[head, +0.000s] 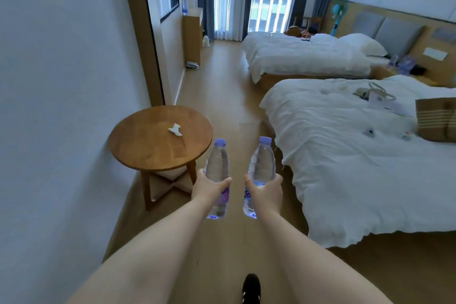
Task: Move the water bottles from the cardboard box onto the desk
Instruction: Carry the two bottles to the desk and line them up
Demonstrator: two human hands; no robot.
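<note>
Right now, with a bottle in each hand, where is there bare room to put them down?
The round wooden table is mostly bare: only a crumpled white tissue lies near its far edge, so the near half is free. The near bed is open along its left side but cluttered toward the right, by the cardboard box.

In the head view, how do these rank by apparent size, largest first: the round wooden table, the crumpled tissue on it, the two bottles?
1. Round wooden table.
2. Left-hand bottle and right-hand bottle: they look alike, so I do not rank them.
3. Crumpled tissue.
</note>
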